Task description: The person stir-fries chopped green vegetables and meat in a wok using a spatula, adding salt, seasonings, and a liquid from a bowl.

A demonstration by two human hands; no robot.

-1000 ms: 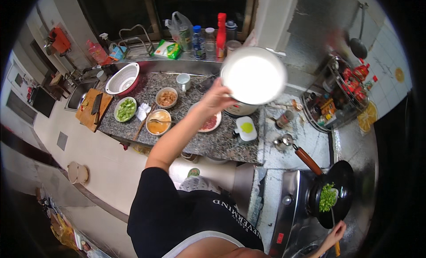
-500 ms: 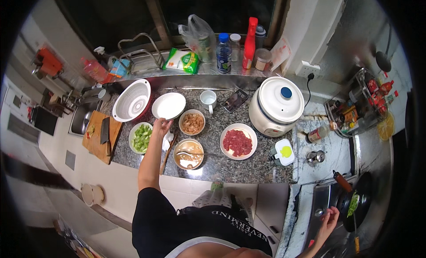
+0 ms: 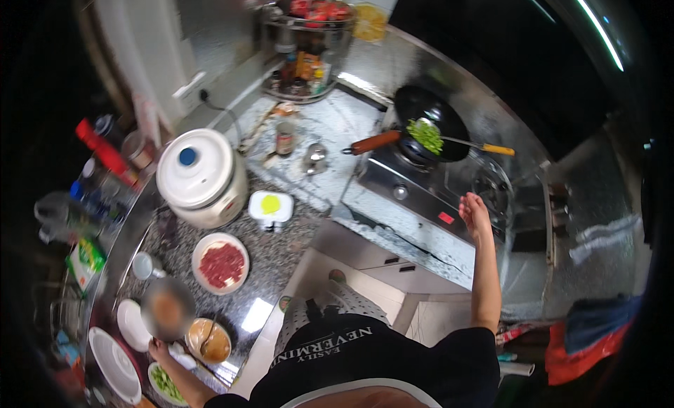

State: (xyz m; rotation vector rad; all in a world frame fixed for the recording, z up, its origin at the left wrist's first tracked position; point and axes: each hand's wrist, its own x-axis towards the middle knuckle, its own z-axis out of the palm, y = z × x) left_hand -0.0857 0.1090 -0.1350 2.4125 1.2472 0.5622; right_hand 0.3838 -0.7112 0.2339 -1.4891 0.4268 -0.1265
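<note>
My left hand [image 3: 160, 350] is pinched on the rim of a white plate [image 3: 131, 325] at the lower left of the counter. Beside it stand a bowl of chopped green vegetable [image 3: 167, 381] and a bowl of brown sauce [image 3: 200, 332] with a spoon in it. My right hand [image 3: 474, 210] hovers empty by the front of the gas stove [image 3: 421, 190], fingers loosely bent and apart from everything. Beyond it, a black wok [image 3: 455, 120] sits on the burner, holding chopped green pieces [image 3: 425, 136] and a yellow-handled spatula [image 3: 497, 149].
On the counter are a plate of raw red meat [image 3: 221, 264], a white rice cooker [image 3: 200, 173], a lidded container [image 3: 271, 206] and a white mug [image 3: 146, 266]. The wok's wooden handle [image 3: 375, 143] sticks out leftward. A spice rack [image 3: 302, 57] stands at the back.
My view has swung right toward the stove, so the counter now lies at the left. The left hand still holds the plate. The right hand's fingers are closer together than before.
</note>
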